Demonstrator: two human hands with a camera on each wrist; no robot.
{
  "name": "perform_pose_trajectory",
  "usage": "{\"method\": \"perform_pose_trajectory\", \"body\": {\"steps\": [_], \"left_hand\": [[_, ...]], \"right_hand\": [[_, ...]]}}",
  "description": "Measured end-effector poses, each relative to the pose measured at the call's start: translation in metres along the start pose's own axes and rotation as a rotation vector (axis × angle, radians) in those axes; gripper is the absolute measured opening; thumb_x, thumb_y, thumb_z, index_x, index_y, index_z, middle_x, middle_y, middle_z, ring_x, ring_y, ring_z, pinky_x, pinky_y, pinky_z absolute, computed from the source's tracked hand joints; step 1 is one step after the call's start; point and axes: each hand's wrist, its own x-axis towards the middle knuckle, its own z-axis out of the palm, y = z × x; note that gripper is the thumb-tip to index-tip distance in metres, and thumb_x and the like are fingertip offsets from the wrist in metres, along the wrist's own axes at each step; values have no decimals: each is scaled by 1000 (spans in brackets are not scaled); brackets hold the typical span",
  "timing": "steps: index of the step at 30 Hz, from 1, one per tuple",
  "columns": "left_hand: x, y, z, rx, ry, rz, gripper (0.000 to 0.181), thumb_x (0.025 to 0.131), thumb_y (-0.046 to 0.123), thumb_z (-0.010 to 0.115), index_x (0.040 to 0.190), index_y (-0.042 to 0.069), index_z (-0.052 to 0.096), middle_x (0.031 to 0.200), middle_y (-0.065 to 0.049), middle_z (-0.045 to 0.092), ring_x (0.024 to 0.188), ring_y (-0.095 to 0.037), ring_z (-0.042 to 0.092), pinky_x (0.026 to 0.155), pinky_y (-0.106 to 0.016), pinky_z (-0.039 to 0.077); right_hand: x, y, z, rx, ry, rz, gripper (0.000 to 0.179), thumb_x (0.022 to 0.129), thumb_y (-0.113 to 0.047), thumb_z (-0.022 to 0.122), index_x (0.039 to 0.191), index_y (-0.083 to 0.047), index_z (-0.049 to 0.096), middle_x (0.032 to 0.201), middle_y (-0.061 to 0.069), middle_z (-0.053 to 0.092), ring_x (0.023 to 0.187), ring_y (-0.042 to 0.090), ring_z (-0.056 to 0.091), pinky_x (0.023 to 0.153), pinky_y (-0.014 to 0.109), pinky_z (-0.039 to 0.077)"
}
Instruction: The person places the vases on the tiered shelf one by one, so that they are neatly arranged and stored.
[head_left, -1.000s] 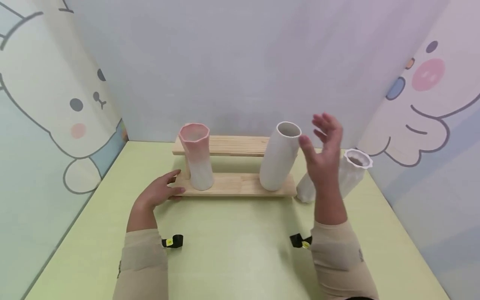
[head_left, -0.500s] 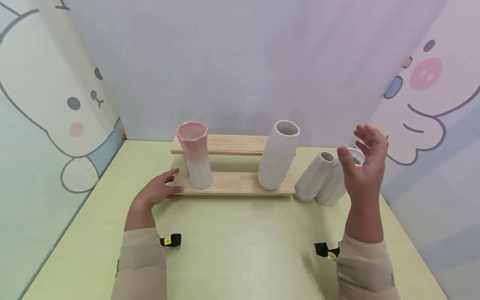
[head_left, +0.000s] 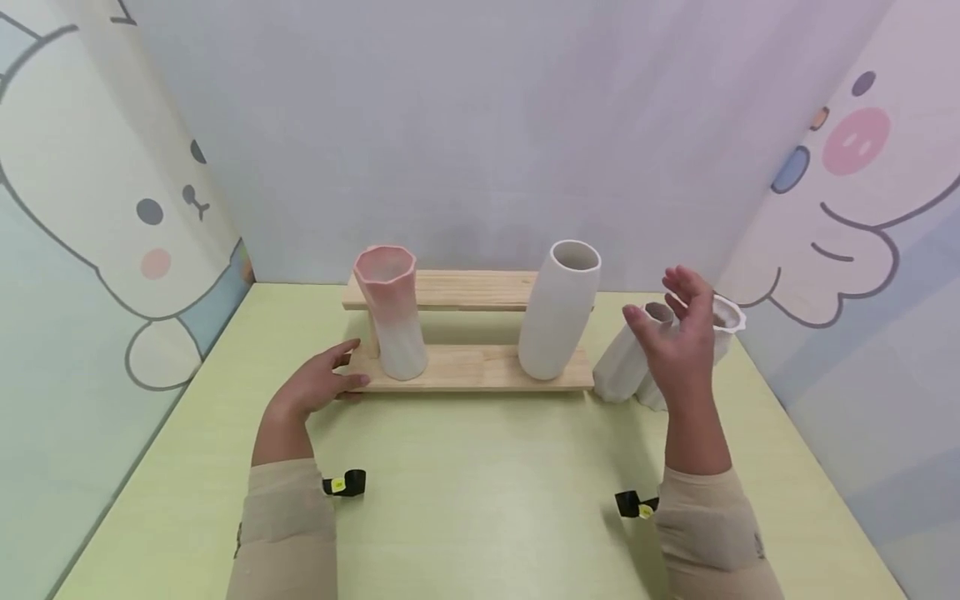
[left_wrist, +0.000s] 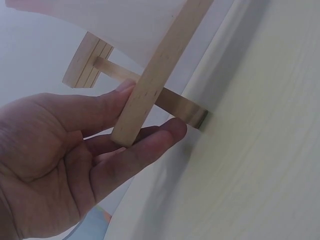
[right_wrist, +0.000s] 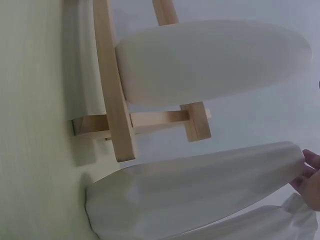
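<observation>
A two-tier wooden stand (head_left: pixel 465 368) is at the back of the table. My left hand (head_left: pixel 321 379) grips the left end of its lower board, thumb on top and fingers beneath, as the left wrist view shows at the board (left_wrist: pixel 150 95). A pink-and-white vase (head_left: pixel 397 325) stands at that board's left, a smooth white vase (head_left: pixel 555 325) at its right. Right of the stand, a grooved white vase (head_left: pixel 618 367) stands on the table beside a white vase with a scalloped rim (head_left: pixel 733 318). My right hand (head_left: pixel 682 350) has its fingers loosely spread, fingertips right at the grooved vase's top (right_wrist: pixel 287 155).
The pale green table (head_left: pixel 480 500) reaches back to a plain whitish wall (head_left: pixel 480 150). Side walls with cartoon animals (head_left: pixel 150 250) stand left and right. The stand's upper board (head_left: pixel 480 290) lies behind the vases.
My right hand swings right from beside the smooth vase, out over the scalloped-rim vase, then back left and lower to the grooved vase. The left hand keeps its grip on the board.
</observation>
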Motion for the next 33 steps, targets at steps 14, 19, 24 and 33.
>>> {"method": "perform_pose_trajectory", "body": {"steps": [14, 19, 24, 33], "left_hand": [[-3, 3, -1, 19, 5, 5, 86, 92, 39, 68, 159, 20, 17, 158, -23, 26, 100, -22, 72, 109, -66, 29], [-3, 3, -1, 19, 5, 6, 85, 92, 37, 68, 159, 19, 17, 158, -24, 26, 100, -23, 72, 109, -66, 29], [-2, 3, -1, 15, 5, 5, 85, 92, 37, 68, 159, 20, 17, 158, -24, 26, 100, -23, 72, 109, -66, 29], [-1, 2, -1, 20, 5, 2, 86, 92, 39, 68, 159, 21, 16, 159, -24, 26, 100, -22, 72, 109, -66, 29]], "right_hand": [[-3, 28, 21, 91, 85, 130, 68, 83, -22, 78, 139, -18, 41, 130, -4, 56, 121, 23, 57, 90, 19, 49], [-6, 39, 28, 63, 164, 150, 58, 86, -28, 76, 134, -14, 48, 114, 2, 66, 98, 13, 65, 73, 15, 51], [-11, 43, 33, 8, 196, 200, 31, 86, -33, 75, 107, -16, 60, 81, -17, 67, 74, 2, 64, 66, 16, 49], [-16, 28, 36, 68, 221, 167, 16, 88, -21, 71, 94, -22, 57, 73, -20, 65, 67, -1, 62, 62, 14, 48]]}}
